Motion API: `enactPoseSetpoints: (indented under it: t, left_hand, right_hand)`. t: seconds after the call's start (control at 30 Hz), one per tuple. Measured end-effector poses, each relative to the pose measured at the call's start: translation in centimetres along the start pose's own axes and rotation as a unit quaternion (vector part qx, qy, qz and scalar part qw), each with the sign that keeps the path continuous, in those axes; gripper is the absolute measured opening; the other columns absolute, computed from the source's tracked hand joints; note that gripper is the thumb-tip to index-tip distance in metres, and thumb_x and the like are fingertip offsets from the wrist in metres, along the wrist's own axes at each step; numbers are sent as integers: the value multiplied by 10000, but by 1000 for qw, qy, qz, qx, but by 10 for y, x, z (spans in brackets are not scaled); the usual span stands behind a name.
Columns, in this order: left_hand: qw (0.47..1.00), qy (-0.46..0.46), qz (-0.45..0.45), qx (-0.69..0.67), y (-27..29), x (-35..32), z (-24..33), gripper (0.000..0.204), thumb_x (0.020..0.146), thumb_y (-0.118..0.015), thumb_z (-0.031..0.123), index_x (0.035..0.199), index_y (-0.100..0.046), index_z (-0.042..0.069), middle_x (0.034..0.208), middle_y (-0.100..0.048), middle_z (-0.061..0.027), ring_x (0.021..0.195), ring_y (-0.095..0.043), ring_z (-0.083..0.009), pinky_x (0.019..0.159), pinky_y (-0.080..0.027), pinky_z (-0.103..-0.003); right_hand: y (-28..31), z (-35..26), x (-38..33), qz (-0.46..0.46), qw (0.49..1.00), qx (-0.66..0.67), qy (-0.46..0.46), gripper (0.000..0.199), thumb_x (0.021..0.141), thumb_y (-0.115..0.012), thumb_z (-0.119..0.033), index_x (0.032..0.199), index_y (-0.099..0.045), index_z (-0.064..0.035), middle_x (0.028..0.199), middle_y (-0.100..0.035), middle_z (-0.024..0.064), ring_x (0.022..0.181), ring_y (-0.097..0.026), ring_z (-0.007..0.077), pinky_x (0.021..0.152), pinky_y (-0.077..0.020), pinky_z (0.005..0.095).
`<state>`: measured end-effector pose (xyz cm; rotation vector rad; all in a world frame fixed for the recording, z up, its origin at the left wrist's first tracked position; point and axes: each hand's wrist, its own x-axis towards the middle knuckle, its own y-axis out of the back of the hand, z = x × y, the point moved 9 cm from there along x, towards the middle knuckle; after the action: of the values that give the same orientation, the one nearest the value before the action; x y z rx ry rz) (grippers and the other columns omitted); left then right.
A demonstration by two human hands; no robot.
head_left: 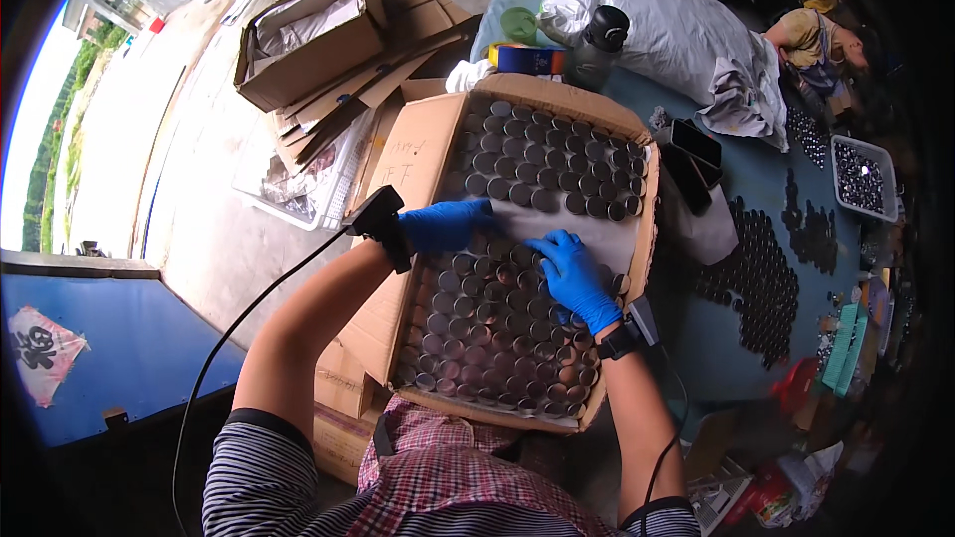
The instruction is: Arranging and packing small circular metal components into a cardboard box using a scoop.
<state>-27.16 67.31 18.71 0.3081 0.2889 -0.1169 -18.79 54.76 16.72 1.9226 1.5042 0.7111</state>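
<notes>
A cardboard box (650, 209) stands in front of me, filled with rows of small dark round metal-looking discs. One group of discs (547, 156) lies at the far end, another group (487, 328) at the near end, and a bare band of white paper (597, 232) shows between them. My left hand (448, 226), in a blue glove, reaches over the box's left side to the edge of the near group; its fingertips are blurred. My blue-gloved right hand (575, 278) rests over the near group's far right edge, fingers apart and slightly bent, touching the discs.
On the blue-green table to the right lie more dark discs (761, 283), phones (691, 164) and a white tray of shiny parts (863, 177). A dark-lidded bottle (602, 35) and a large white sack (647, 20) stand behind. An open carton (313, 35) sits far left; another person (816, 45) is far right.
</notes>
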Motion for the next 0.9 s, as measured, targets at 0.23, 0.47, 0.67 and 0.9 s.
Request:
enactPoseSetpoints:
  t: [0.23, 0.47, 0.67, 0.9]
  left_hand:
    - [966, -241, 37, 80, 8, -17, 23, 411, 908, -495, 7, 1301, -582, 93, 939, -632, 23, 750, -543, -29, 568, -455, -186]
    - [1000, -21, 22, -3, 3, -16, -12, 436, 803, -601, -12, 1219, -636, 112, 978, -661, -47, 862, -636, -223, 737, -527, -324]
    - [971, 80, 52, 217, -3, -20, -53, 509, 746, -613, -34, 1219, -636, 153, 1138, -623, -107, 1000, -628, -292, 842, -518, -376]
    - [932, -16, 232, 279, 3, -30, -35, 375, 796, -629, 30, 1160, -653, 117, 1089, -603, -166, 1023, -586, -388, 871, -496, -449]
  right_hand:
    - [-5, -3, 1, -5, 1000, -9, -2, 416, 830, -540, 8, 1205, -651, -134, 1068, -562, 137, 1017, -548, 346, 919, -458, 417]
    - [-5, -3, 1, 5, 1000, 1, 12, 406, 819, -561, -10, 1186, -654, -159, 1045, -562, 133, 1000, -553, 348, 877, -467, 425]
    - [4, -6, -8, 40, 999, 24, -19, 368, 856, -605, -86, 1223, -602, -100, 1125, -560, 153, 1029, -546, 359, 907, -448, 448]
    - [35, -2, -26, 185, 980, -52, -56, 370, 841, -597, -79, 1207, -577, -33, 1198, -542, 180, 1114, -500, 372, 960, -404, 477]
